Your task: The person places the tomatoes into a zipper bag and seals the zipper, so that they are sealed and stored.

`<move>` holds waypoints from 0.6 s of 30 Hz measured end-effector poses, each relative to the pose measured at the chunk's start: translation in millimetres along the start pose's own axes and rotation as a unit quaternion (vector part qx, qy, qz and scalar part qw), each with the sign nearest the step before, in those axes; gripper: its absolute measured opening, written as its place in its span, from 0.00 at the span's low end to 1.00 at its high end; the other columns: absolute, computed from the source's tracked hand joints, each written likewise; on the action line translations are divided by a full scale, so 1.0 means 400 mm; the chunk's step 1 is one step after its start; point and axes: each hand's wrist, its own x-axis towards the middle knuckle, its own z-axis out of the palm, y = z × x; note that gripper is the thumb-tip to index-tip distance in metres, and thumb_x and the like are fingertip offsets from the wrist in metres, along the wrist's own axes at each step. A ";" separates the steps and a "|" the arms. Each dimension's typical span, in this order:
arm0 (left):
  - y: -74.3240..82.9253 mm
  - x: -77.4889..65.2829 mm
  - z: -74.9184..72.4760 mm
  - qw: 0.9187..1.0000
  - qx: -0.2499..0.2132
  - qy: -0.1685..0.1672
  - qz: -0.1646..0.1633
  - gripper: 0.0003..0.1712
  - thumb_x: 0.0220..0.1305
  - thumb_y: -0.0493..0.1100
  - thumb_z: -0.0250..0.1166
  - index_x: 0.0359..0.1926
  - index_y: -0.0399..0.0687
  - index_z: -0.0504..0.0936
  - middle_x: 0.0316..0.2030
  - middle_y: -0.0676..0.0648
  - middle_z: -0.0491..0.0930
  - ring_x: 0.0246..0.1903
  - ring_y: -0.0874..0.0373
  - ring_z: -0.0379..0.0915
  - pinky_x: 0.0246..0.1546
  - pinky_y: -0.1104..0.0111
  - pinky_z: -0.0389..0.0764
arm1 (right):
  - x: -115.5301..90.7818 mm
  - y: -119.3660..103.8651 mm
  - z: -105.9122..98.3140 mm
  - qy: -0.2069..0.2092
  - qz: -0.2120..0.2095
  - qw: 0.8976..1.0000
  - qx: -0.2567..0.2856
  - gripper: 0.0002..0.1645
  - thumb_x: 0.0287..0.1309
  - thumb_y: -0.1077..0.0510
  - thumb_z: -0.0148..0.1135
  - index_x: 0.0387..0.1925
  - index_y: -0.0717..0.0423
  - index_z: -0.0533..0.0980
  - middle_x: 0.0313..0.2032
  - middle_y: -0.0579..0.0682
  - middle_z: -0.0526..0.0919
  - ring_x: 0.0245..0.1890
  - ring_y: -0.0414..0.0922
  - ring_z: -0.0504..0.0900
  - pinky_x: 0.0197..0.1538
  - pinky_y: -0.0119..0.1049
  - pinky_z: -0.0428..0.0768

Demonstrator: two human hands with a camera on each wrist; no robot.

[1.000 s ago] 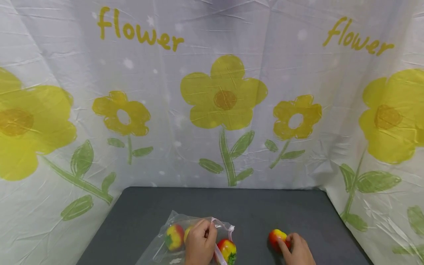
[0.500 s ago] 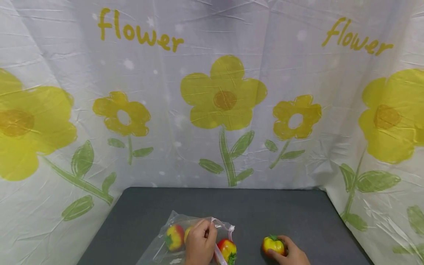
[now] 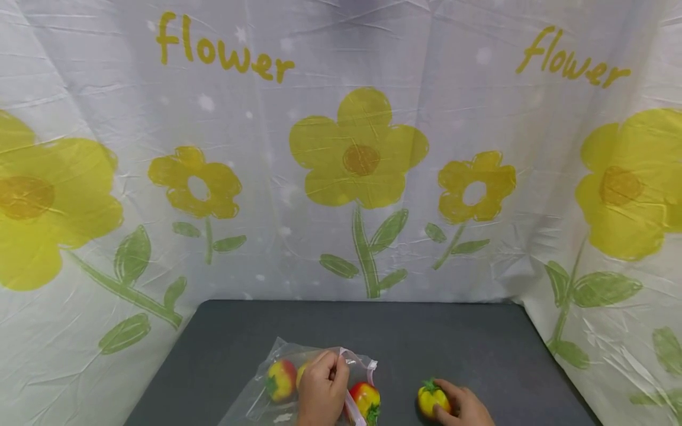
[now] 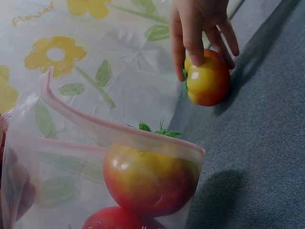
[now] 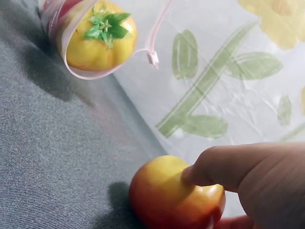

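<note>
L hand (image 3: 322, 387), btm ctr of head view: fingers curled, pinching rim of clear bag (image 3: 247, 409). R hand (image 3: 465, 408), btm right of ctr: thumb & fingers pinching red/yellow fruit (image 3: 428, 403), leaves toward top; can't tell if it touches table or is just above. 2nd fruit (image 3: 364, 396) in bag's mouth, leaves poking past rim; 3rd fruit (image 3: 280, 380) deeper in, left of L hand. Pink slider (image 5: 152, 58) on rim, upper ctr of R wrist view. Dk gray table (image 3: 399, 337) along btm; wht sheet (image 3: 266, 266) behind & both sides, w/ yellow flowers (image 3: 359, 160), "flower" lettering (image 3: 226, 53) up top.
</note>
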 end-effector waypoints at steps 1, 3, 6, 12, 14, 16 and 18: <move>0.000 0.000 0.000 1.000 -0.001 -0.003 -0.004 0.28 0.54 0.31 0.68 0.15 0.60 0.60 0.18 0.68 0.52 0.15 0.75 0.49 0.15 0.79 0.53 | 0.006 0.009 0.001 -0.005 0.002 1.000 -0.004 0.36 0.57 0.45 0.71 0.62 0.60 0.77 0.42 0.54 0.80 0.38 0.48 0.78 0.43 0.51 0.78; 0.001 0.002 0.000 1.000 -0.002 -0.006 -0.009 0.28 0.55 0.31 0.68 0.15 0.60 0.60 0.18 0.68 0.52 0.15 0.75 0.49 0.15 0.79 0.53 | 0.018 0.026 0.000 -0.018 0.006 1.000 -0.005 0.41 0.55 0.41 0.73 0.64 0.61 0.75 0.45 0.53 0.81 0.40 0.47 0.79 0.45 0.50 0.79; 0.003 0.003 0.000 1.000 -0.002 -0.008 -0.010 0.28 0.55 0.31 0.68 0.15 0.60 0.60 0.18 0.68 0.52 0.15 0.75 0.50 0.15 0.79 0.53 | 0.024 0.041 0.005 -0.010 -0.010 1.000 0.018 0.46 0.49 0.38 0.77 0.61 0.63 0.75 0.45 0.53 0.80 0.41 0.45 0.79 0.45 0.47 0.81; 0.004 0.001 0.001 1.000 -0.003 -0.003 -0.003 0.27 0.55 0.31 0.68 0.15 0.59 0.60 0.18 0.66 0.52 0.15 0.75 0.49 0.15 0.79 0.53 | -0.039 -0.010 -0.006 -0.037 -0.110 0.984 0.135 0.39 0.52 0.50 0.79 0.59 0.67 0.74 0.45 0.56 0.75 0.45 0.51 0.76 0.42 0.43 0.85; 0.004 0.000 0.001 1.000 -0.004 -0.003 -0.003 0.28 0.55 0.31 0.68 0.15 0.59 0.60 0.18 0.66 0.52 0.15 0.75 0.49 0.15 0.80 0.53 | -0.064 -0.035 -0.009 -0.056 -0.121 0.976 0.175 0.38 0.54 0.52 0.78 0.59 0.69 0.73 0.47 0.57 0.75 0.47 0.54 0.78 0.41 0.43 0.85; 0.004 0.000 0.002 1.000 -0.005 -0.002 -0.002 0.28 0.55 0.31 0.68 0.15 0.60 0.60 0.18 0.67 0.53 0.15 0.75 0.49 0.15 0.80 0.53 | -0.080 -0.056 -0.012 -0.070 -0.127 0.970 0.195 0.37 0.56 0.53 0.76 0.59 0.71 0.73 0.46 0.55 0.76 0.47 0.55 0.78 0.39 0.42 0.85; 0.004 0.001 0.002 1.000 -0.006 0.000 0.000 0.28 0.55 0.31 0.68 0.15 0.60 0.60 0.18 0.67 0.53 0.15 0.75 0.50 0.16 0.80 0.53 | -0.091 -0.071 -0.010 -0.075 -0.127 0.968 0.202 0.36 0.57 0.53 0.76 0.59 0.71 0.74 0.45 0.54 0.77 0.47 0.54 0.79 0.37 0.41 0.85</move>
